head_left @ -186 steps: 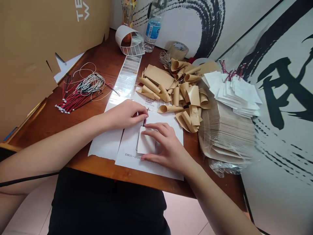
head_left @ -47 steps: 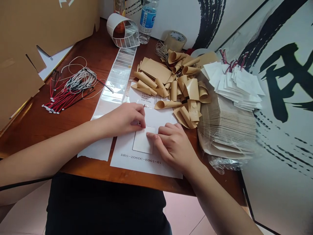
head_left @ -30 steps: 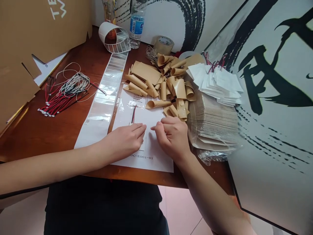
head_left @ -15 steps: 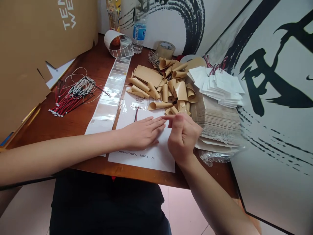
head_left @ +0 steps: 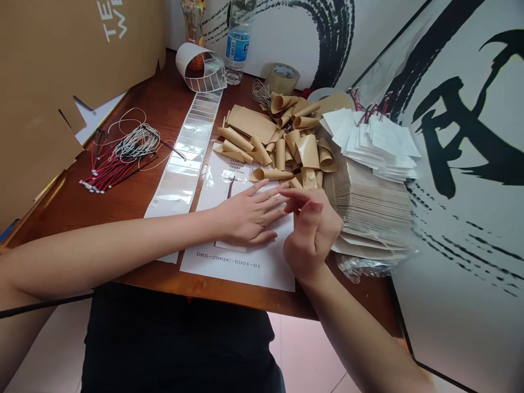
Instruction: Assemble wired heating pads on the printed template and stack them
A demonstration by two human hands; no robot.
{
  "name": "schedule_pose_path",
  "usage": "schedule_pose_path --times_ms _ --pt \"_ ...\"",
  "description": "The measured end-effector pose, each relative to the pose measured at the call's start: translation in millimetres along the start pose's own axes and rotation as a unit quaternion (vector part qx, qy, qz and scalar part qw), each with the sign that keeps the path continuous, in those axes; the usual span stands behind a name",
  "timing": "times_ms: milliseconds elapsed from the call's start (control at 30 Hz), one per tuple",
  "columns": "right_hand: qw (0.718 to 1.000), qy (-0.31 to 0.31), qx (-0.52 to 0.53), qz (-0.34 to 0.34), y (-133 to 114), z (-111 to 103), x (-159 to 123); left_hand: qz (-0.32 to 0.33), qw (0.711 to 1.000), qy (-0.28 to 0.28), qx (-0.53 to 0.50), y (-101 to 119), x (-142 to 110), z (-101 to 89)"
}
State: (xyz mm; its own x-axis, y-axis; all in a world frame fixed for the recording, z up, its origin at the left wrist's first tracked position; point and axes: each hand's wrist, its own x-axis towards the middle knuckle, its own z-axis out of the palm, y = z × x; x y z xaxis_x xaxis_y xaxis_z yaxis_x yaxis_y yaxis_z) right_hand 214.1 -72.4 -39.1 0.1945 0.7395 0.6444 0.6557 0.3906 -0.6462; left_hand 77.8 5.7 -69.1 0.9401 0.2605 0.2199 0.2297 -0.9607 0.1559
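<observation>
My left hand lies flat with its fingers spread, covering most of a thin white square piece on a printed white sheet. Above the hand, a short red and black wire runs up the sheet to a strip of clear tape. Close to the left fingertips is my right hand, raised at the sheet's right side. Its fingers are curled, with the index finger bent toward the left hand and the thumb up. Whatever its palm may hold is hidden.
Curled brown paper pieces lie behind the hands. To the right, white wired pads sit on a bagged stack of brown sheets. Red-black wires lie left, beside a label strip. A bottle and tape roll stand behind.
Pinching fingers at the white piece's upper edge gave way to my left hand flattening over it, fingers now spread wider. My right hand has lifted off the piece and moved right.
</observation>
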Motion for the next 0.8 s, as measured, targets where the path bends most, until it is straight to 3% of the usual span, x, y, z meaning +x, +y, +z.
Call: schedule_pose_path --times_ms 100,267,467,633,800 --pt "1.000 0.009 0.024 -0.007 -2 1 -2 0.008 1.000 -0.004 -0.005 9 -3 -2.7" --pt "1.000 -0.012 0.026 -0.001 -3 3 -6 -0.032 0.999 -0.014 -0.037 19 -9 -2.2" --pt "0.999 -0.018 0.041 0.006 -2 4 -8 -0.001 0.996 -0.002 -0.092 25 -13 -1.1" --pt "0.997 -0.014 0.073 -0.002 -4 4 -11 -0.023 0.994 -0.019 -0.101 25 -12 -3.9" --pt "0.994 0.000 0.098 0.050 0 9 -12 -0.056 0.995 -0.015 -0.083 15 -6 -0.7"
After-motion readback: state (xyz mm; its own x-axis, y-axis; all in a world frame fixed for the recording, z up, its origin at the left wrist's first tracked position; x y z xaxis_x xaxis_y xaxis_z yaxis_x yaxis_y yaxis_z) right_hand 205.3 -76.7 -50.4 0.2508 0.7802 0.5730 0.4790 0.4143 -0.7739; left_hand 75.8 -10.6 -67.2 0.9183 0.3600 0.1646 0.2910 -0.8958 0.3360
